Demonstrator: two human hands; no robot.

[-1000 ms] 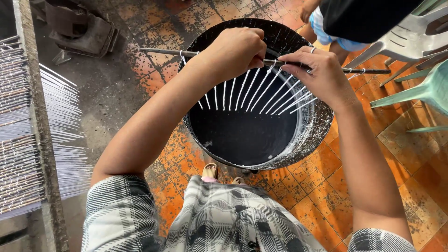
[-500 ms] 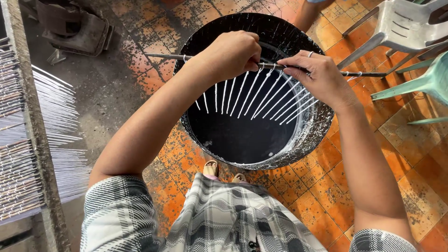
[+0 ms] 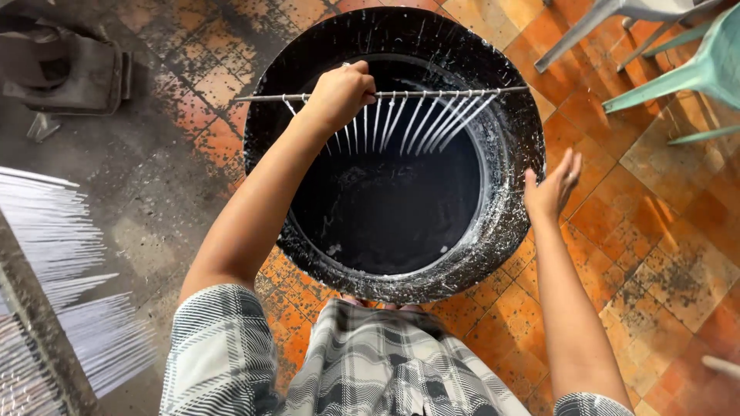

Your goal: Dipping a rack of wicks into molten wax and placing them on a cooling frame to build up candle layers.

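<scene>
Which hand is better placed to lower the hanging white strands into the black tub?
Left, probably. The left hand grips the thin metal rod carrying the white strands above the round black tub. The right hand is open, off the rod, over the rim.

Left hand (image 3: 339, 94) clenched, arm outstretched; right hand (image 3: 552, 187) hangs open (fingers (image 3: 569, 166) spread)

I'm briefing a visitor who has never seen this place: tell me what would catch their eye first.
A big black tub, splashed white on its rim, fills the middle of the worn orange tile floor. Above it the left hand grips a thin rod hung with a row of white strands. The right hand hovers open beside the tub's right rim.
</scene>
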